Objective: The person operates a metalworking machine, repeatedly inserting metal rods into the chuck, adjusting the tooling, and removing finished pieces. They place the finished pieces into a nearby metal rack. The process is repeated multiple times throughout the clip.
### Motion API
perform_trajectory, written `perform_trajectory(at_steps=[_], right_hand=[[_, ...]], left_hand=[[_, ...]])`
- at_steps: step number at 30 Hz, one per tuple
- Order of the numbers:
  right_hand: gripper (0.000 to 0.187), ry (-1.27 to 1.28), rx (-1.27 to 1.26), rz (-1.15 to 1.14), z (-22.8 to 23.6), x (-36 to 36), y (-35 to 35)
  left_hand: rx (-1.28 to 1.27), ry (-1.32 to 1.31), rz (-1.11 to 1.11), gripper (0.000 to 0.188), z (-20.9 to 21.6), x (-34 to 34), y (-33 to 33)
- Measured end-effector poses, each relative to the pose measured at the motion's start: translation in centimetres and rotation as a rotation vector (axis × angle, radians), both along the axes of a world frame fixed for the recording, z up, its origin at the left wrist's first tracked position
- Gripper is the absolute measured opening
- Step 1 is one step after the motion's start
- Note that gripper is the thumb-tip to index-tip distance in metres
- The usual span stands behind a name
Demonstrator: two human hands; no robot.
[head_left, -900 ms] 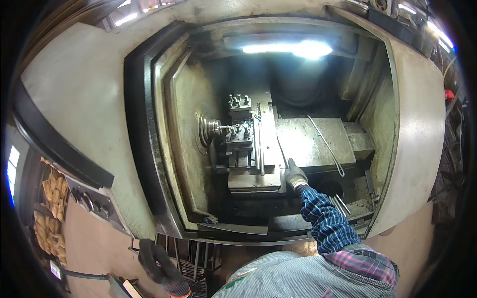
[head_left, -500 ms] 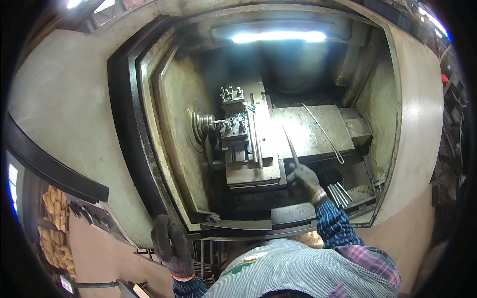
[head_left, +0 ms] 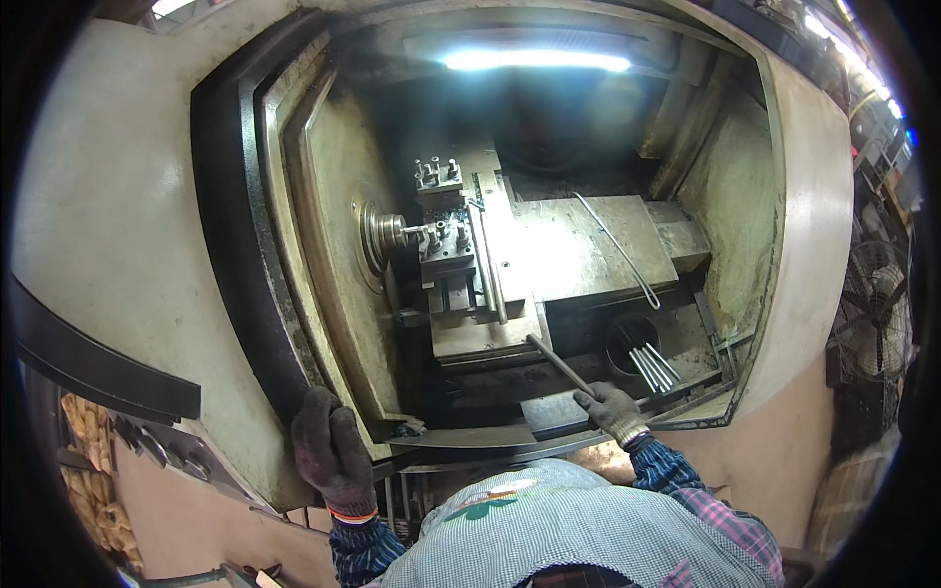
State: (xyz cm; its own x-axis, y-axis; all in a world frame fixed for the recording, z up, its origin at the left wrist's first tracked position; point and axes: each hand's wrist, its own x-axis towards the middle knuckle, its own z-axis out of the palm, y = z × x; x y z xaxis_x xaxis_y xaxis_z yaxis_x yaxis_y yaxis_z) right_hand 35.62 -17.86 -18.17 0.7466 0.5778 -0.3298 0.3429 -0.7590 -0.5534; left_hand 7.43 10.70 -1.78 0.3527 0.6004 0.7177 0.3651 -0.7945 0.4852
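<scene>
My right hand (head_left: 613, 410), in a grey knit glove, is closed round one end of a straight metal rod (head_left: 559, 363). The rod points up and left, its far end by the near corner of the lathe's cross slide (head_left: 480, 336). My left hand (head_left: 333, 446), in a dark glove, is closed at the lower edge of the black-edged sliding door (head_left: 257, 284); part of its grip is hidden. Farther in, two tool posts (head_left: 446, 242) with upright bolts sit on the slide, close to the round chuck (head_left: 387, 233) on the left wall.
A long rod with a looped end (head_left: 619, 250) lies across the flat metal cover (head_left: 578, 250). Several short bright rods (head_left: 654, 367) lie at the lower right, beside a round opening. A lamp (head_left: 537, 61) glows at the back. The machine's front sill (head_left: 470, 438) runs before me.
My right hand has drawn the rod back toward me, from over the metal cover to the front of the slide. My left hand stays at the door edge. The view has shifted slightly.
</scene>
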Motion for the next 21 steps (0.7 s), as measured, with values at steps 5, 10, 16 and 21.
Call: perform_trajectory(at_steps=[5, 10, 16, 21], right_hand=[[0.062, 0.026, -0.079, 0.138, 0.0, -0.6, 4.2], [0.062, 0.129, -0.247, 0.298, 4.3, -1.8, 9.9], [0.063, 0.076, -0.19, 0.471, 4.9, -3.5, 10.5], [0.042, 0.371, 0.309, 0.304, 4.6, -3.6, 6.7]], left_hand=[[0.047, 0.036, -0.02, 0.027, 0.3, -0.2, -0.1], [0.112, 0.044, -0.044, 0.027, 0.1, -0.2, 0.2], [0.056, 0.015, -0.062, 0.028, 0.4, -0.1, -0.3], [0.001, 0.037, -0.032, 0.029, 0.7, 0.1, -0.7]])
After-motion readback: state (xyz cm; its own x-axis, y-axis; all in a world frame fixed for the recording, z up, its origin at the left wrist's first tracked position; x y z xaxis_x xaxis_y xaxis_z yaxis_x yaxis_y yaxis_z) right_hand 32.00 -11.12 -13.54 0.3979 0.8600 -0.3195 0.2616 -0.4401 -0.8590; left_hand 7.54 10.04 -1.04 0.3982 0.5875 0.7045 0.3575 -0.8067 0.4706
